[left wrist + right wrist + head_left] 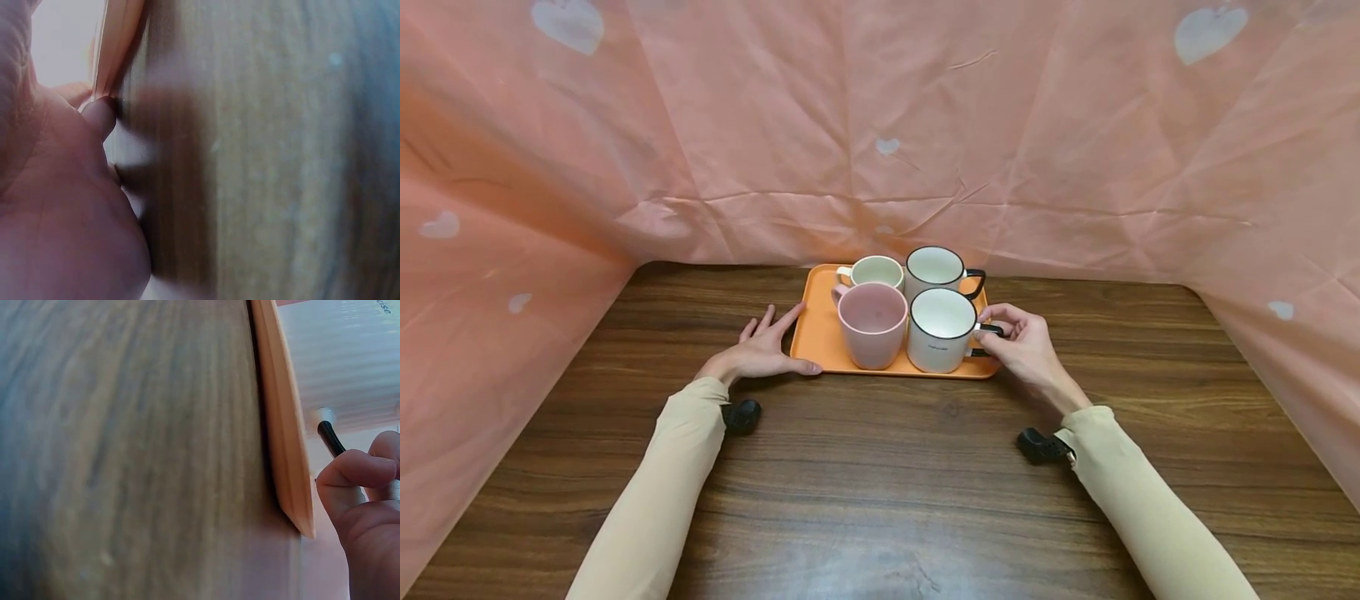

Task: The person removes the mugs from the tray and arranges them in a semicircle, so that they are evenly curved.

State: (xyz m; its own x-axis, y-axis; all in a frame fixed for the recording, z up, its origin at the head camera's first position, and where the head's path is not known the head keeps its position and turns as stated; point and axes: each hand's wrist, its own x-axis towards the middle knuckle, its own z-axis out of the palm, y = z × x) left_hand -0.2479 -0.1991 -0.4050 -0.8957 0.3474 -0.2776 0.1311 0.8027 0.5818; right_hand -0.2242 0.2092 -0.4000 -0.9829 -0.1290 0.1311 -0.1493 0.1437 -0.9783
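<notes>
In the head view an orange tray [816, 333] bears several mugs. My right hand [1026, 346] pinches the black handle of the front white mug [936, 354], which stands upright at the tray's right. The right wrist view shows curled fingers around that handle [331, 439], just above the tray's edge [287, 425]. At the tray's left end my left hand [763, 352] has its fingers spread, a fingertip at the left side and the thumb at the front left corner. A pink mug [874, 337] stands left of the front white mug.
Behind these stand a small cream cup [880, 271] and a second black-rimmed white mug [917, 281], its handle pointing right. The tray lies near the back of the brown wooden table [880, 467]. Pink cloth [760, 125] with white hearts hangs close behind it and along both sides.
</notes>
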